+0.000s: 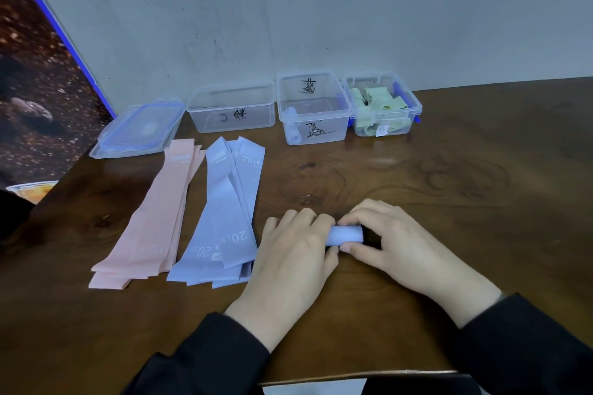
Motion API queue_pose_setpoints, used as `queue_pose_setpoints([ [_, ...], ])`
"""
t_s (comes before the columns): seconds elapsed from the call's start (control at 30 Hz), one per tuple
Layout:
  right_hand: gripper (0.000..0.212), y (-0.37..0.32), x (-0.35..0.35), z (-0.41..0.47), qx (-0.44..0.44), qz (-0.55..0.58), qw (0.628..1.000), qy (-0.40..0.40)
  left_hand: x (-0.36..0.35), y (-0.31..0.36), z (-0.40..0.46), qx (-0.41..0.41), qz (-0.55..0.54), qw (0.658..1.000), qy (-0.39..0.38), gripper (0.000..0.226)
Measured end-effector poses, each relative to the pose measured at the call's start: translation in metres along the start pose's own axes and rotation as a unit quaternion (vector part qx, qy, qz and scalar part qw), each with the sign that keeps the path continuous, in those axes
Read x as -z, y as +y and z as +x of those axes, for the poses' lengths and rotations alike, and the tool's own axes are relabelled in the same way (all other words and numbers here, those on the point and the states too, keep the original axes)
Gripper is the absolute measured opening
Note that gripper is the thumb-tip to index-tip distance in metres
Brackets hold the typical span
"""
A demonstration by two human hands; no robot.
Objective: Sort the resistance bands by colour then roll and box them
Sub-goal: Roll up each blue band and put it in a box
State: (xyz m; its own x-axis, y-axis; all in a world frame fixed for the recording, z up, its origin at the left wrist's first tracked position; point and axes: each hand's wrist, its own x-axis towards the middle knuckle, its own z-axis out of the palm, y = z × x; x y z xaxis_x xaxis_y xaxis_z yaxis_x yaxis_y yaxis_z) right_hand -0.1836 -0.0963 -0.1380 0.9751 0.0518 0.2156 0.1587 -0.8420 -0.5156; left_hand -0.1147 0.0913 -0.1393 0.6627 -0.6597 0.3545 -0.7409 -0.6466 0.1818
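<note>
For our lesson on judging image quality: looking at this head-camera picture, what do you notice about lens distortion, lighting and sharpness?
Head view: wide-angle lens bends the table edge and splays the sleeves at the bottom; light is soft and even, with a faint sheen on the wood and on the clear boxes; both hands on the rolled blue band look slightly soft; the "20 LB" print stays readable.

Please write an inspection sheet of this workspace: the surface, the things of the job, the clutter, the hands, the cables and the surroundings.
Surface: dark brown wooden table.
Job's things: flat pink bands pile; flat lilac bands pile; rolled lilac band held between both hands; three clear plastic boxes: left box looks empty, middle box holds one lilac roll, right box holds pale green bands.
Clutter: clear lids with blue clips, stacked.
Hands: left hand and right hand grip the roll.
Cables: nothing seen.
Surroundings: grey wall; dark speckled panel.
</note>
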Motion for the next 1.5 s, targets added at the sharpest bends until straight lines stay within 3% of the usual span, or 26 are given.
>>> queue_pose_setpoints([
  [0.3, 0.027, 0.000, 0.010, -0.003, -0.054, 0.096, 0.992, 0.062, 0.013, 0.007, 0.023, -0.050, -0.105, 0.993, 0.034, 0.037],
  [0.47, 0.027, 0.004, 0.008, -0.003, -0.085, 0.111, 0.990, 0.033, 0.005, 0.006, 0.024, -0.099, -0.063, 0.992, 0.036, 0.035],
  [0.67, 0.024, 0.000, 0.010, -0.003, -0.095, 0.127, 0.986, 0.043, 0.001, 0.007, 0.024, -0.097, -0.052, 0.993, 0.042, 0.035],
  [0.77, 0.016, -0.003, 0.011, -0.004, -0.097, 0.133, 0.985, 0.045, 0.010, 0.008, 0.023, -0.054, -0.118, 0.992, -0.008, 0.041],
  [0.87, 0.017, -0.007, 0.014, -0.004, -0.114, 0.180, 0.976, 0.033, 0.020, 0.004, 0.025, 0.058, -0.240, 0.968, -0.052, 0.047],
  [0.93, 0.020, -0.009, 0.017, -0.002, -0.123, 0.235, 0.964, 0.034, 0.026, 0.001, 0.028, 0.086, -0.294, 0.950, -0.064, 0.035],
  [1.17, 0.022, -0.025, 0.030, 0.014, -0.137, 0.383, 0.910, 0.083, 0.048, -0.009, 0.048, 0.106, -0.400, 0.910, -0.040, 0.008],
  [1.4, 0.031, -0.029, 0.045, 0.050, -0.148, 0.498, 0.851, 0.082, 0.061, -0.025, 0.089, 0.106, -0.491, 0.864, -0.030, 0.013],
  [1.5, 0.032, -0.026, 0.060, 0.075, -0.143, 0.498, 0.851, 0.086, 0.066, -0.037, 0.116, 0.078, -0.497, 0.863, -0.041, 0.017],
])
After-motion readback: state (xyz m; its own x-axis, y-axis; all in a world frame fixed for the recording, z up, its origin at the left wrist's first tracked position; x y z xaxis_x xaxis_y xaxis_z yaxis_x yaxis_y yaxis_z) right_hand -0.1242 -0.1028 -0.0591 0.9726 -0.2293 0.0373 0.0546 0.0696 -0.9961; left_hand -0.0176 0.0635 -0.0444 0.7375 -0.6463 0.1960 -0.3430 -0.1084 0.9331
